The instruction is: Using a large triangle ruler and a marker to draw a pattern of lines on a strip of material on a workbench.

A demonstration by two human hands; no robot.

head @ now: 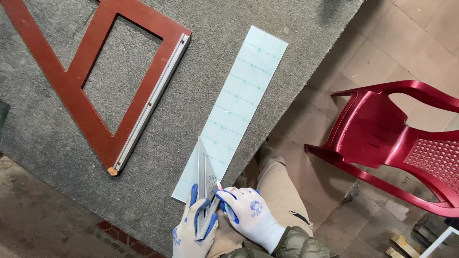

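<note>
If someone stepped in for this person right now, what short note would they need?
Left hand, gloved, presses a small metal ruler onto the near end of the glass strip.
Right hand, gloved, holds a pen-like tool with its tip at the ruler's edge.
The strip lies on the grey felt table and already carries green lines along most of its length; the near end is in hand.
A red wooden square lies unused to the left.

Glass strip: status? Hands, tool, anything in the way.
Left hand pins small triangular square on glass strip. Right hand holds pen-like tool, tip beside square's edge. Big red-framed square lies apart, left. Strip ahead unobstructed.
</note>
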